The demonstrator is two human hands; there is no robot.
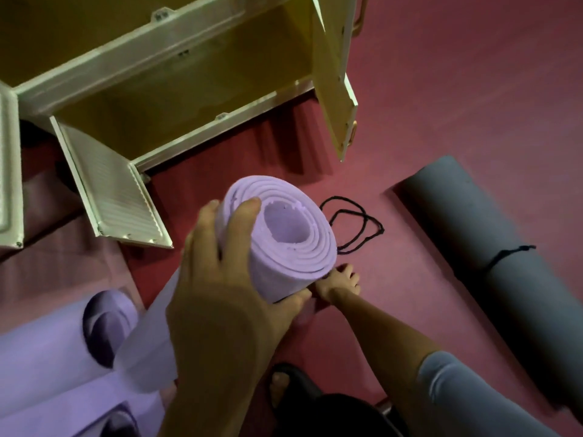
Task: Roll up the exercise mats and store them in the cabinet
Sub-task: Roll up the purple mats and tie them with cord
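While the left hand [220, 279] wraps around the near side of a rolled lilac mat [284, 234], its fingers curl over the top rim of the roll and its thumb presses under the lower edge, so the roll is clamped between them with its spiral end facing up toward the camera. Just right of that thumb, the right hand [339, 283] reaches down beside the base of the roll with its fingers bent and close together against the mat's outer flap; whether they pinch the flap or only press on it cannot be told. A grey-blue sleeve [467, 392] covers the right forearm near the lower right edge. On the red floor [441, 121] just right of the roll lies a loose black cord [356, 227] in loops. Farther right, well apart from the hands, a grey rolled mat [492, 247] lies on the floor with a dark tie around its middle. At the near left, two more lilac mats [53, 357] lie side by side, rolled, their dark hollow ends turned toward the middle of the scene. Beyond the hands, at the far left and centre, stands a pale cabinet [195, 67] with its doors swung open and a yellowish interior showing. A foot in a dark sandal [284, 383] shows near the bottom centre.
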